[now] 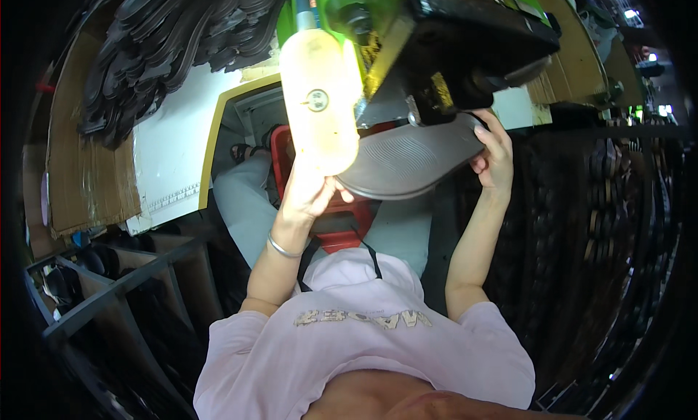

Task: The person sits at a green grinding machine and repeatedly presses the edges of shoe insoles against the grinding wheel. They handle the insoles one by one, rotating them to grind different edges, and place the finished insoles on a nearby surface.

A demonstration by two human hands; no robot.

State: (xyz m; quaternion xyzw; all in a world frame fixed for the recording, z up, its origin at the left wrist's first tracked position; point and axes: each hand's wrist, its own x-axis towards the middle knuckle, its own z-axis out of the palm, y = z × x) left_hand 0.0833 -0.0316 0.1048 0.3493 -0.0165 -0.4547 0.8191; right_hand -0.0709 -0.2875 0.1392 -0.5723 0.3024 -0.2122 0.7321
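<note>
Under the green machine (407,27), grey sole (407,162) — left hand (309,191), right hand (494,158) gripping its ends

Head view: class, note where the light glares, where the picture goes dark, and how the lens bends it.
Head view: the lamp glares pale yellow, washing out the left hand below it; the grey sole held by the right hand is evenly lit; corners fall black, racks at the sides are dim; the fisheye bends the cardboard edges.

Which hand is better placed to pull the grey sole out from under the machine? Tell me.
Probably right: the right hand grips the grey sole at its outer edge, while the left hand sits underneath, partly behind the lamp.
</note>
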